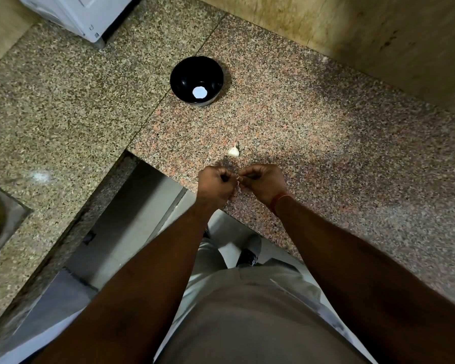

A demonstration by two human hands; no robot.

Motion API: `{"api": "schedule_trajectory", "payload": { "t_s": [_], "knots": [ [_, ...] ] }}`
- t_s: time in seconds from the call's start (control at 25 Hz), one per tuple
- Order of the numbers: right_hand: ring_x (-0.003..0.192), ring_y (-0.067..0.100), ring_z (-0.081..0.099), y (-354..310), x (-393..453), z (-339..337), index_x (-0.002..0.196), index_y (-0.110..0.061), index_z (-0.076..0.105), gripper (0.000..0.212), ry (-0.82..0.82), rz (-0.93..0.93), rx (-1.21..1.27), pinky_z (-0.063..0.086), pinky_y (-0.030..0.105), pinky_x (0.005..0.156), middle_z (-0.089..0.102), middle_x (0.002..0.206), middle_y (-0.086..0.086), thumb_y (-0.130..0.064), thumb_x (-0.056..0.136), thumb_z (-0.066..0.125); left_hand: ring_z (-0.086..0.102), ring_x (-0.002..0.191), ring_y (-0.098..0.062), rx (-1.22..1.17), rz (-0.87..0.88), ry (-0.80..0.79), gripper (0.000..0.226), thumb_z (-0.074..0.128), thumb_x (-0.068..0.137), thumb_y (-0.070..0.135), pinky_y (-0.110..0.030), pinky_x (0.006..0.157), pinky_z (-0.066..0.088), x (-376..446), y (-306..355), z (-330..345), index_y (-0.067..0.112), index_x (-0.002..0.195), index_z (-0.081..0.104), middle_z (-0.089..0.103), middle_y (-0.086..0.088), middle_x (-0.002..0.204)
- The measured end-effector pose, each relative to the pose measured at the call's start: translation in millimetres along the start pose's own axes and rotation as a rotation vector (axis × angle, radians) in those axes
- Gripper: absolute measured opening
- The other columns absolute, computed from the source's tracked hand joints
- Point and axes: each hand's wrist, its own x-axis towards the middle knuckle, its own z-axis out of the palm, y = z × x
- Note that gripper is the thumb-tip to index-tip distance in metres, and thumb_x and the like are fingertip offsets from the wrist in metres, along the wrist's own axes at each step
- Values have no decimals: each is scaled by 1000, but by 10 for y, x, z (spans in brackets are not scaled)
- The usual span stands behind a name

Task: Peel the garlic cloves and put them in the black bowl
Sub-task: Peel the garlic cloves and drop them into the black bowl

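both hands meet just below the middle of the frame, over the near edge of the counter. the left hand is curled tight, the right hand curled too, fingertips of the two almost touching. between them there's a small pale clove, mostly hidden, pinched from both sides, with a wisp of skin showing at the gap. this looks like the peeling step, mid-clove: one hand steadying, the other picking at the skin, though which does which is too small to tell.

just above the hands, a garlic piece lies on the counter, skin on, little tail pointing up, apart from the fingers. further up, centre of the frame, the bowl stands upright; no clove shows in it, only a bright white spot at the bottom, likely a reflection. so the task seems early.

next move, i'd judge: strip the skin clean, then carry the bare clove up over the garlic piece and drop it in the bowl. the clove is small and slippery, so a firm pinch matters.
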Motion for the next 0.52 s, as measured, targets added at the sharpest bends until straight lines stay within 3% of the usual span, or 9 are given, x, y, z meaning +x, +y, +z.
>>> {"api": "schedule_trajectory", "payload": {
  "t_s": [0.24,0.36,0.52],
  "knots": [
    [79,28,75,-23,-7,17,95,-1,77,13,-11,9,87,64,38,75,77,87,16,6,84,77,60,37,-16,90,100,32,24,75,89,10,-24,40,48,3,23,-37,7,66,72,64,-3,48],
    [77,25,75,-46,-21,32,96,3,76,12,-9,22,129,62,33,70,77,88,16,7,85,75,58,36,-19,-31,34,40,23,74,90,7,-29,41,50,1,35,-21,1,69,72,65,-8,51],
    [80,28,76,-47,-8,10,96,2,76,13,-38,41,197,64,41,75,78,88,14,6,85,76,59,41,-25,-177,7,-6,21,68,94,1,-35,45,54,6,-7,-55,-4,73,71,67,-15,57]
  ]
}}
